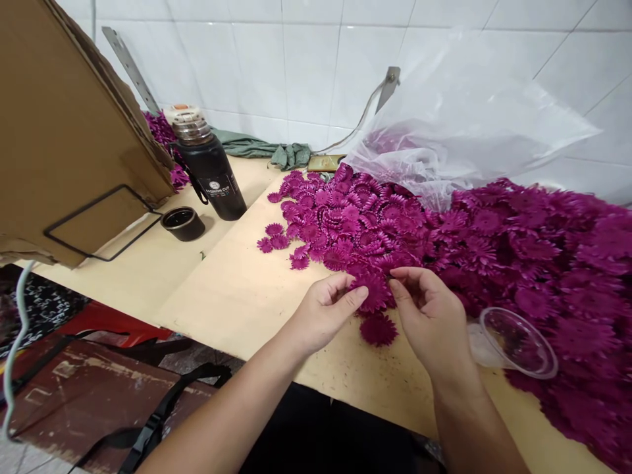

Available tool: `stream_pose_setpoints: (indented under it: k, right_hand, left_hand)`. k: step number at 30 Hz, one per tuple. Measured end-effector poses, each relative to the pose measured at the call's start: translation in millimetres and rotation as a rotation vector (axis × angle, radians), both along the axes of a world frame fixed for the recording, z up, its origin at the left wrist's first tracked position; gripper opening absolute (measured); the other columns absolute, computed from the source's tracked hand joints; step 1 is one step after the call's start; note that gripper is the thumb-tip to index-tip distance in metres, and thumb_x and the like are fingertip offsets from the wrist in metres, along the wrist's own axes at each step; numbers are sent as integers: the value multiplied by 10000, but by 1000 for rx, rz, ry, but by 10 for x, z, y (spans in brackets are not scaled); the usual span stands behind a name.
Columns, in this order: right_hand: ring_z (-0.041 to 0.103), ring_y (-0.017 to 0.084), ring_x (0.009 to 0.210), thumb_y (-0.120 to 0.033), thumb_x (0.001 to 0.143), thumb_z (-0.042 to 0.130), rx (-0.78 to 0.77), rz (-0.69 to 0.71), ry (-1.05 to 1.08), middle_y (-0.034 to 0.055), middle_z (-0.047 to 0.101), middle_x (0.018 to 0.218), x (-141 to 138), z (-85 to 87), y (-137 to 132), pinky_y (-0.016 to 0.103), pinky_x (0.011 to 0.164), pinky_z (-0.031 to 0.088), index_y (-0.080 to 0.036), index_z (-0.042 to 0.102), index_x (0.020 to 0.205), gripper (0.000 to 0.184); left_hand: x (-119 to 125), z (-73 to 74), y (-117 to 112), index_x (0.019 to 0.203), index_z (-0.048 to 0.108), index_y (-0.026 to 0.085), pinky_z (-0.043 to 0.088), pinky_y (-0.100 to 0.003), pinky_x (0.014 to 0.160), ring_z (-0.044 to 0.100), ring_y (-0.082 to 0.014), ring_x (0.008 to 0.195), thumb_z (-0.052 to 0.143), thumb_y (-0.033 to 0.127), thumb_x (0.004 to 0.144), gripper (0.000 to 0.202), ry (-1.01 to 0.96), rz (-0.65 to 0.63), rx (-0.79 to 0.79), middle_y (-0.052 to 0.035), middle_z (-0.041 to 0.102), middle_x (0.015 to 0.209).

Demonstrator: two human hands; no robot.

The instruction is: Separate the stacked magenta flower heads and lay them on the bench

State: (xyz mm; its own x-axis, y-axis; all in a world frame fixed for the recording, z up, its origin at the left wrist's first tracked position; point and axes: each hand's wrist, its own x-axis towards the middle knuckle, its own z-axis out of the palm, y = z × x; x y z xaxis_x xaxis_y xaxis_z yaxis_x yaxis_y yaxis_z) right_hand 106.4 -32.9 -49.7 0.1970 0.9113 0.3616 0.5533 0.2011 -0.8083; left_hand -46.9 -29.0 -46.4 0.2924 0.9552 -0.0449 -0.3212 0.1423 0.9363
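Observation:
Between thumb and fingers, my left hand (326, 308) grips a magenta artificial flower head (372, 292). Just right of that flower, the thumb and forefinger of my right hand (430, 316) are pinched together; whatever they hold is too small to make out. Below the held flower, another magenta flower head (378, 329) lies on the table. A large heap of magenta flower heads (533, 250) spreads behind both hands and off to the right. Beside my right wrist, a clear plastic cup (518, 342) lies tipped by the heap.
A black bottle (212, 174) stands at the back left, with its small dark cup (182, 224) close by. A cardboard box (74, 131) and a wire frame (101, 227) take up the left end. Clear plastic bag (474, 125) material rises over the heap against the tiled wall.

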Motion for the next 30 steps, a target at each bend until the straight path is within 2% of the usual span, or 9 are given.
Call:
stream_pose_setpoints:
  k: [4, 9, 11, 13, 17, 21, 26, 30]
  right_hand:
    - [618, 187, 743, -377, 838, 565, -24, 32, 99, 68, 651, 847, -17, 65, -71, 338, 662, 529, -187, 617, 943, 224]
    - [632, 191, 859, -368, 836, 588, -158, 304, 175, 88, 654, 1000, -99, 99, -150, 338, 734, 538, -197, 585, 1085, 302]
    - [631, 179, 854, -336, 839, 581, -199, 410, 204, 68, 661, 969, -118, 94, -155, 332, 761, 532, -199, 590, 1046, 248]
    - [624, 159, 776, -313, 837, 576, -229, 451, 247, 38, 657, 865, -124, 87, -151, 300, 702, 531, -200, 594, 942, 155]
    - [563, 129, 594, -328, 821, 582, -247, 375, 303, -4, 595, 678, -131, 78, -132, 240, 511, 480, -204, 565, 796, 128]
    - [619, 143, 721, -393, 814, 601, -175, 322, 408, 26, 655, 812, -134, 99, -126, 252, 613, 524, -211, 588, 901, 201]
    - [625, 153, 697, -370, 773, 658, -283, 463, 364, 26, 660, 795, -134, 118, -150, 263, 594, 520, -201, 599, 919, 231]
    - [592, 141, 635, -364, 785, 633, -224, 335, 382, 7, 629, 709, -169, 68, -135, 260, 573, 505, -196, 598, 804, 173]
  left_hand:
    - [-18, -57, 43, 676, 565, 157, 372, -264, 686, 464, -106, 647, 692, 399, 705, 275, 71, 29, 11, 30, 508, 659]
    - [49, -100, 64, 611, 496, 162, 326, -245, 598, 392, -88, 586, 693, 473, 679, 374, 73, 18, 30, 50, 431, 601]
    - [75, -87, 58, 596, 491, 161, 314, -238, 575, 377, -82, 569, 697, 496, 666, 400, 43, 20, -6, 52, 425, 586]
    - [82, -62, 48, 568, 473, 162, 296, -234, 552, 354, -75, 540, 694, 519, 665, 431, 20, 19, -55, 55, 409, 556]
    - [60, -14, 34, 525, 404, 173, 250, -234, 524, 304, -68, 509, 666, 586, 672, 511, 7, 27, -58, 66, 350, 514]
    - [43, -14, 27, 579, 452, 165, 285, -233, 564, 351, -78, 562, 691, 559, 665, 469, 38, -9, -9, 55, 393, 576]
    - [35, -49, 26, 587, 463, 166, 301, -243, 572, 365, -86, 559, 638, 570, 706, 456, 68, -60, -19, 44, 414, 580]
    - [41, -50, 17, 593, 444, 177, 308, -250, 575, 363, -98, 572, 553, 558, 778, 438, 136, -45, 65, 39, 395, 584]
